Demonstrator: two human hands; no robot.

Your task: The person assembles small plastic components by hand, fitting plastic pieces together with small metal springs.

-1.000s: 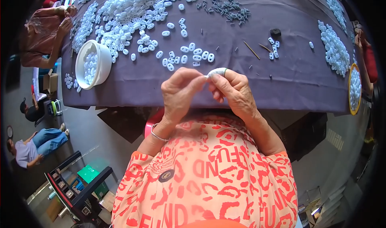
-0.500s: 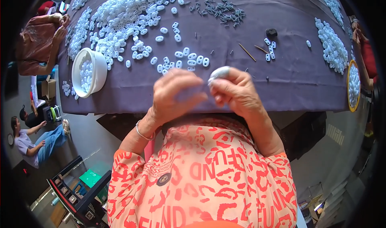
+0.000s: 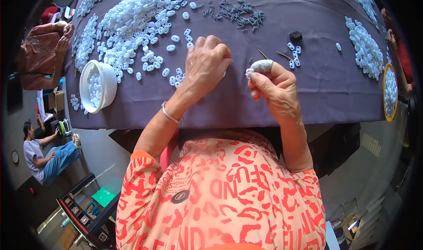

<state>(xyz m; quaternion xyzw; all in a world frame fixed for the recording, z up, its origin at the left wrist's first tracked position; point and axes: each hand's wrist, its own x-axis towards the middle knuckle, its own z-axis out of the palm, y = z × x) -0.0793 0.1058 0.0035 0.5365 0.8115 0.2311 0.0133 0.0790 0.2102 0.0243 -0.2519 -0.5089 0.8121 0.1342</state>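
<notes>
Red capitals (image 3: 230,189) on peach shirt (image 3: 220,201), smaller print (image 3: 178,183) above its dark badge (image 3: 180,196)

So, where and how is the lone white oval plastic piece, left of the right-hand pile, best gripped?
I'd probably pinch the lone white oval plastic piece across its middle, by its two long edges, coming from above: it points roughly up the view, and nothing crowds it on the dark purple cloth.

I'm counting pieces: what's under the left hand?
White pieces show beside the left hand, on purple cloth. Whatever lies directly beneath is covered and can't be seen.
</notes>
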